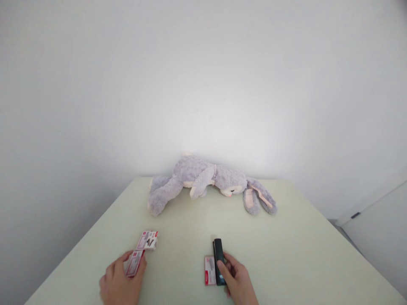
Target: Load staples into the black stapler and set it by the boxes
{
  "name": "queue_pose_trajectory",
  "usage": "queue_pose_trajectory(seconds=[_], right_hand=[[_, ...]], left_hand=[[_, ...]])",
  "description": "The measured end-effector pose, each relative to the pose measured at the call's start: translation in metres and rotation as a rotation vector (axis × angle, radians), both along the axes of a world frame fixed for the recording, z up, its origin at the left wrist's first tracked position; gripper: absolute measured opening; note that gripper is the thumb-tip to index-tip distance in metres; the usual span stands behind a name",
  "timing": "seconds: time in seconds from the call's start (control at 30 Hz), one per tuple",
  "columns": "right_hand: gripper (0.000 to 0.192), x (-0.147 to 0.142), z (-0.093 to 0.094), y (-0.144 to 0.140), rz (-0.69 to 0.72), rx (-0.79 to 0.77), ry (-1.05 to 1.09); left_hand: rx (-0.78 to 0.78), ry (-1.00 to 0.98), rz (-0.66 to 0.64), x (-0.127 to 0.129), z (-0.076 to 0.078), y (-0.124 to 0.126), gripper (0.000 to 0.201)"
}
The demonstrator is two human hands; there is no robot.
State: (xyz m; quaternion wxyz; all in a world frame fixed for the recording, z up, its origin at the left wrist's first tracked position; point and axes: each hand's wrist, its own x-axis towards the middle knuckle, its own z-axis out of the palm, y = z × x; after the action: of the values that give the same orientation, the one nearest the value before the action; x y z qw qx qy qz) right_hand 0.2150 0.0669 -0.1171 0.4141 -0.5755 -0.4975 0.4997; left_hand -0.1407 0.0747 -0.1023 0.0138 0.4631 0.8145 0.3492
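My left hand [122,277] is closed round a small red-and-white box [135,262] at the left front of the table. Just beyond it, a second red-and-white box [148,240] with a dark picture on its top touches or nearly touches the held one. In my right hand [233,277] is a black stapler [218,260], gripped from its right side with the thumb on top. Against the stapler's left side lies another red-and-white box [210,270], partly covered by it. Whether the stapler rests on the table I cannot tell.
A grey plush rabbit [193,173] lies on its side along the table's back edge, ears to the right. Behind it rises a white wall [203,84]. The pale table [286,254] narrows towards the back. A white door [378,228] stands at the far right.
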Motion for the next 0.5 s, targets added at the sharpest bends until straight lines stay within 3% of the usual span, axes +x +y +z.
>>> queue_pose_trajectory(seconds=[0.07,0.17,0.33,0.5], right_hand=[[0.07,0.001,0.0,0.001,0.004,-0.01,0.017],[0.071,0.001,-0.003,0.001,0.008,-0.022,0.036],[0.07,0.001,-0.006,0.001,0.006,-0.016,0.043],[0.072,0.001,-0.006,0.002,0.006,-0.005,0.046]], left_hand=[[-0.036,-0.005,-0.099,-0.016,-0.003,-0.004,0.05],[-0.093,-0.032,-0.255,-0.008,-0.01,-0.01,0.043],[-0.252,-0.096,-0.571,0.061,-0.011,-0.021,0.046],[-0.474,-0.174,-0.925,0.107,0.003,-0.017,0.087]])
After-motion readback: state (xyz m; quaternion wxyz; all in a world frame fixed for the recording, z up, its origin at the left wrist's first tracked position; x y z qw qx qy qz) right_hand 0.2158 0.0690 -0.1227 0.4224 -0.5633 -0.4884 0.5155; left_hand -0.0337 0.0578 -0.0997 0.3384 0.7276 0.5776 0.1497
